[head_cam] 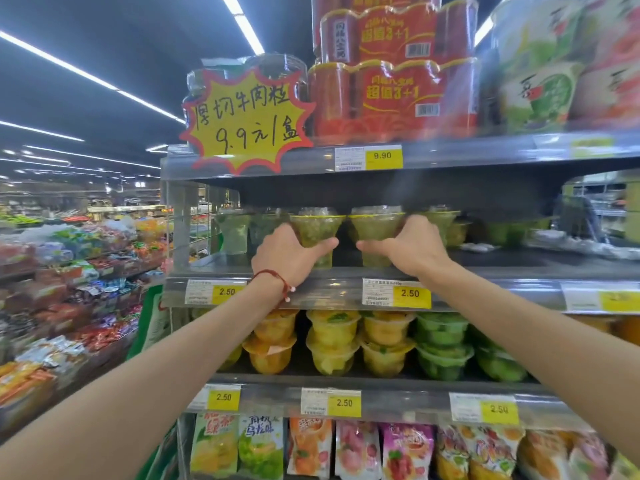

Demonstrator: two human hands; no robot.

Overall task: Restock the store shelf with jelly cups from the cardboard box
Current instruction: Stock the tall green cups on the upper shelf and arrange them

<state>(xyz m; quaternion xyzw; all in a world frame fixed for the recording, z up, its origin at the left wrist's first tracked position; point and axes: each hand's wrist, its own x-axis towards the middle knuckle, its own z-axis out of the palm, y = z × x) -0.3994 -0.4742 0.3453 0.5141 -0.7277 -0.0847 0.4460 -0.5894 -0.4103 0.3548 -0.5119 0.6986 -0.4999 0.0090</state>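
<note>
**Green jelly cups gripped at the middle shelf**

At the centre of the frame, two cups are held side by side at the front of the middle shelf (311, 289). The left green jelly cup (317, 226) is gripped by the left hand (287, 256), with fingers and thumb curled round its narrow base. The right green jelly cup (375, 225) is clasped likewise by the right hand (412, 245). More green cups (235, 233) are ranged behind. A red cord bracelet (277, 278) is worn on the left wrist, and a yellow 2.50 price tag (396, 293) is fixed just below.
</note>
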